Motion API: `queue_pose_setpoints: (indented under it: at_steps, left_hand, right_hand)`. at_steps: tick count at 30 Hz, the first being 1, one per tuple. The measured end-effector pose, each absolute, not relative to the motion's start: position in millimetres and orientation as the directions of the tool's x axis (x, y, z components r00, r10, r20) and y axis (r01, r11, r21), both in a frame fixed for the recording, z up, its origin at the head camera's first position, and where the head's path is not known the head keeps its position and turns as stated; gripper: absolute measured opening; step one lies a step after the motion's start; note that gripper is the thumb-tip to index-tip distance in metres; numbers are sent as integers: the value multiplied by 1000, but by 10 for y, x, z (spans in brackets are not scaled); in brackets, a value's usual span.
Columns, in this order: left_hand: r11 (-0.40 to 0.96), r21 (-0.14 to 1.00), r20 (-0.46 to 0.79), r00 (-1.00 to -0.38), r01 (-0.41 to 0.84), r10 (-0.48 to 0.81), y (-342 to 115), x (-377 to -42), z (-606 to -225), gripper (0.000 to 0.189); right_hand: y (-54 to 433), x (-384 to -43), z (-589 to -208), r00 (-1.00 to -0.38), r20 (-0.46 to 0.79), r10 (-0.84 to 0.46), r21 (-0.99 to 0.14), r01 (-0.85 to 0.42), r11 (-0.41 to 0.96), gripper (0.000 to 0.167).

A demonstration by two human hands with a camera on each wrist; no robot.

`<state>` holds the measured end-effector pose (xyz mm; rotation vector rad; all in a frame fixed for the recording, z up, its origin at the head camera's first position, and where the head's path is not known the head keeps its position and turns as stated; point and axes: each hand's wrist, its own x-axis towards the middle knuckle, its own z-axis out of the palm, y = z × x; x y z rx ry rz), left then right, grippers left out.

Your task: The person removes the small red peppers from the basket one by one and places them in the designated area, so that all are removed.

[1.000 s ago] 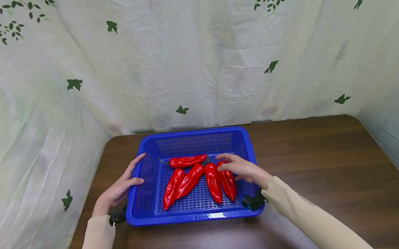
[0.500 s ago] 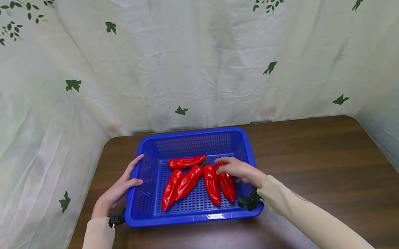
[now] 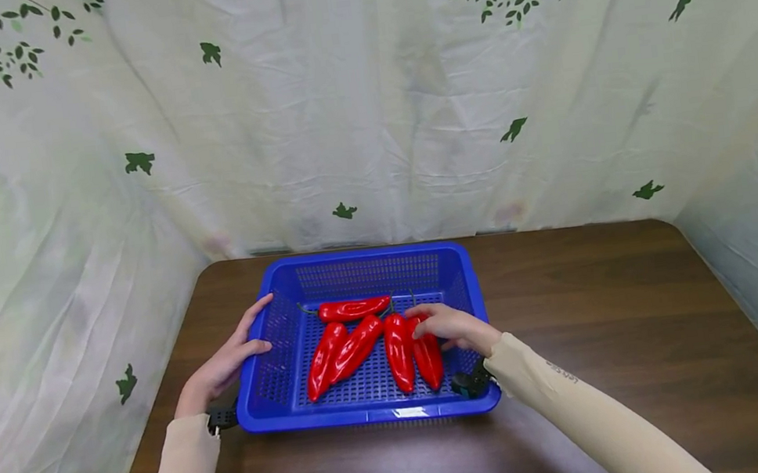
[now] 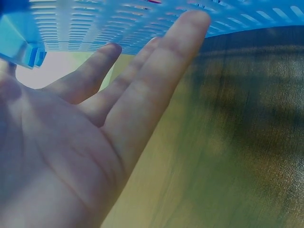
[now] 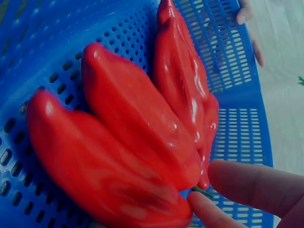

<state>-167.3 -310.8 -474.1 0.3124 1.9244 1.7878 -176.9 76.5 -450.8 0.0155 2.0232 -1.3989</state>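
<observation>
Several glossy red peppers lie in a blue basket (image 3: 366, 416) with slotted walls. My left hand (image 3: 227, 362) grips the left wall, its thumb over the rim; in the left wrist view its fingers (image 4: 142, 104) lie straight along the outside. My right hand (image 3: 454, 327) reaches inside and holds the stem end of the rightmost red pepper (image 3: 427, 361), its fingers curved over it. Right beside that lies another pepper (image 3: 399, 356). Two slanted peppers, one left (image 3: 326, 361) and one nearer the middle (image 3: 357, 348), sit below a crosswise pepper (image 3: 354, 309). My right thumb's contact is hidden.
The basket stands on a dark brown wooden table (image 3: 609, 319), which extends farther to the right. A pale curtain (image 3: 364, 112) with green leaf prints hangs behind and along both sides.
My right hand has moved slightly left and down onto the rightmost pepper. That pepper and its neighbour have shifted a little left and toward the near side. My left hand stays on the basket.
</observation>
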Motion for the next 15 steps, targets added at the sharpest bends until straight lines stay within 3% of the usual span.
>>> queue_pose_setpoints:
  at_steps: [15]
  left_hand:
    - [136,981,-183,-870,-135,457,-3089,-1668,-4754,75]
  right_hand:
    - [767,-1773,-4528,-794,-482,-370,-864,359,354,52]
